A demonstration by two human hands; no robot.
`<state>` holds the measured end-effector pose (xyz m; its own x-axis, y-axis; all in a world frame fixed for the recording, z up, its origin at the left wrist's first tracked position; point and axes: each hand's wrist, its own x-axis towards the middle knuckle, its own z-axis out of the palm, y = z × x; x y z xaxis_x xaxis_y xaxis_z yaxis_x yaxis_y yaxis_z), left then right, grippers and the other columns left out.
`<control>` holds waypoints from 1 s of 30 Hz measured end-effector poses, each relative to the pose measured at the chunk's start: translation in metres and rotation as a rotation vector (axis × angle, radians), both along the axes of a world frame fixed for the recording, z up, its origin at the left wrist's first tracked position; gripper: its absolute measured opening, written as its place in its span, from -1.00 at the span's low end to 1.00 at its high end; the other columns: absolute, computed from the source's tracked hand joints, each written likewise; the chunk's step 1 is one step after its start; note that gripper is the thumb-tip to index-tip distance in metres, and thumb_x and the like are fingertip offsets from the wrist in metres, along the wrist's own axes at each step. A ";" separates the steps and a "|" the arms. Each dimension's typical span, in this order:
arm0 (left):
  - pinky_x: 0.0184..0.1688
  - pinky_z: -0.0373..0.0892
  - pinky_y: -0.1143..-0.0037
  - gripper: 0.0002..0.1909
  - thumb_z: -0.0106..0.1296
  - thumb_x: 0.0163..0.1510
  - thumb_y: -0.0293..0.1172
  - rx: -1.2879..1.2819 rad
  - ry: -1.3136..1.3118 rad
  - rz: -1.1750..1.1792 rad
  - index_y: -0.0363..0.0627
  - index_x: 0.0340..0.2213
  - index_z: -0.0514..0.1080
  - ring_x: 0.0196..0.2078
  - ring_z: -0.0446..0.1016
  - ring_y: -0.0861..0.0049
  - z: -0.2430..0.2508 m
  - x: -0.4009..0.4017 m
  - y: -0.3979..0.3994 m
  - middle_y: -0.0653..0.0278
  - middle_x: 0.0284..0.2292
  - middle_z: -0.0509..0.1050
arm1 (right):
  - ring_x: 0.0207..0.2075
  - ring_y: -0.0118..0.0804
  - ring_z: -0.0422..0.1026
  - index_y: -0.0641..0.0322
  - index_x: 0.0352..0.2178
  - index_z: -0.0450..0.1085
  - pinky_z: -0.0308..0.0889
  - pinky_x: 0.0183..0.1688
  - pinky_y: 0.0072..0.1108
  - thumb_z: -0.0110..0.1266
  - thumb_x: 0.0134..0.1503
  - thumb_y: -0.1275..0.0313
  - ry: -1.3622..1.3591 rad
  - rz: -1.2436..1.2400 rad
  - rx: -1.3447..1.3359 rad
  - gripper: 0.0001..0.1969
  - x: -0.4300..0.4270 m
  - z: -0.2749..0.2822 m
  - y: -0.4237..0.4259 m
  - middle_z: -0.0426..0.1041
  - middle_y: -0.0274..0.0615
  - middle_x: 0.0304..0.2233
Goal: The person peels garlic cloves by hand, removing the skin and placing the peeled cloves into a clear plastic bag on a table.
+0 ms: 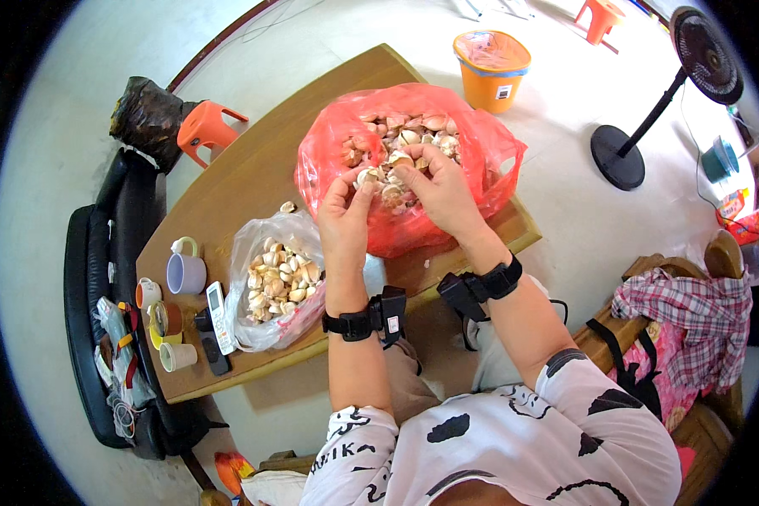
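Observation:
A red plastic bag (341,107) lies wide open on the wooden table (228,171), full of garlic bulbs and cloves (439,123). Above its near part, my left hand (348,209) pinches a piece of garlic (368,177) between thumb and fingers. My right hand (439,186), just to the right, holds another garlic piece (399,158) at its fingertips. Left of my left forearm stands a clear plastic bag (240,253) with many loose cloves (281,278). One garlic piece (288,207) lies on the table beyond that bag.
Cups, including a lilac mug (186,273), stand at the table's left end beside a white remote control (220,316) and a dark phone-like object (214,354). Beyond the table are an orange bin (490,82), an orange stool (209,129) and a black standing fan (645,120). A black sofa (136,209) is left.

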<state>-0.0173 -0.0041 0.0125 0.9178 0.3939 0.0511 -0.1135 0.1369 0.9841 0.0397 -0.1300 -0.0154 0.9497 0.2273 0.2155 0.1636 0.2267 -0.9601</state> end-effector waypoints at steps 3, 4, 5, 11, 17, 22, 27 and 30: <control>-0.30 0.36 0.67 -0.80 -0.08 0.06 -0.52 -0.032 -0.011 -0.069 -0.24 -0.23 0.37 -0.36 0.39 0.73 0.000 -0.002 0.003 0.37 -0.39 0.43 | -0.51 -0.51 0.34 0.38 -0.31 0.30 0.27 -0.47 -0.66 0.05 0.03 0.39 -0.018 0.031 -0.009 -0.75 0.003 -0.003 -0.001 0.37 -0.28 -0.48; -0.30 0.36 0.67 -0.81 -0.08 0.07 -0.50 -0.086 -0.015 -0.077 -0.23 -0.23 0.37 -0.36 0.40 0.72 -0.002 -0.003 0.005 0.36 -0.38 0.43 | -0.51 -0.51 0.34 0.38 -0.31 0.30 0.27 -0.47 -0.66 0.05 0.03 0.39 -0.018 0.033 -0.009 -0.75 0.002 -0.001 -0.001 0.37 -0.28 -0.48; -0.30 0.36 0.67 -0.81 -0.08 0.08 -0.49 -0.140 -0.019 -0.085 -0.21 -0.24 0.37 -0.37 0.40 0.71 -0.003 -0.003 0.006 0.36 -0.38 0.43 | -0.52 -0.54 0.33 0.37 -0.30 0.30 0.26 -0.49 -0.68 0.04 0.04 0.39 0.044 0.073 0.024 -0.75 0.000 0.002 -0.001 0.37 -0.30 -0.48; -0.33 0.39 0.63 -0.81 -0.07 0.08 -0.42 -0.341 -0.028 -0.207 -0.18 -0.25 0.36 -0.39 0.43 0.64 -0.011 -0.001 0.010 0.31 -0.40 0.45 | -0.55 -0.65 0.29 0.33 -0.23 0.29 0.22 -0.53 -0.77 0.03 0.05 0.40 0.046 0.108 0.046 -0.73 -0.001 0.005 -0.001 0.36 -0.34 -0.47; -0.32 0.37 0.66 -0.84 -0.10 0.10 -0.43 -0.236 -0.002 -0.185 -0.20 -0.27 0.36 -0.35 0.40 0.69 -0.003 -0.002 0.001 0.34 -0.35 0.43 | -0.52 -0.68 0.28 0.29 -0.22 0.28 0.23 -0.49 -0.79 0.03 0.07 0.46 0.014 0.191 0.083 -0.77 -0.012 0.015 0.004 0.32 -0.43 -0.46; -0.33 0.37 0.67 -0.83 -0.10 0.10 -0.45 -0.106 -0.021 -0.188 -0.21 -0.25 0.35 -0.33 0.39 0.73 -0.009 0.001 -0.006 0.35 -0.34 0.43 | -0.55 -0.66 0.27 0.29 -0.31 0.31 0.23 -0.53 -0.76 0.08 0.01 0.43 -0.039 0.108 0.028 -0.79 -0.008 0.011 -0.001 0.33 -0.42 -0.56; -0.34 0.36 0.66 -0.83 -0.10 0.10 -0.45 -0.086 0.003 -0.094 -0.18 -0.23 0.31 -0.37 0.38 0.72 -0.007 0.001 -0.005 0.37 -0.36 0.41 | -0.52 -0.64 0.28 0.28 -0.35 0.31 0.24 -0.48 -0.76 0.06 0.04 0.41 0.039 0.171 0.095 -0.82 -0.009 0.019 -0.005 0.33 -0.42 -0.55; -0.37 0.35 0.65 -0.81 -0.09 0.09 -0.44 -0.416 -0.056 -0.157 -0.13 -0.21 0.26 -0.40 0.38 0.71 -0.009 0.001 -0.008 0.39 -0.39 0.39 | -0.46 -0.62 0.30 0.29 -0.31 0.33 0.25 -0.41 -0.75 0.00 0.09 0.39 -0.047 0.132 0.173 -0.82 -0.004 0.011 -0.003 0.34 -0.41 -0.50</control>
<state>-0.0162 -0.0122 0.0034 0.9683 0.2479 -0.0309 -0.1114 0.5391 0.8348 0.0361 -0.1329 -0.0040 0.9022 0.3045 0.3054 0.1654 0.4098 -0.8971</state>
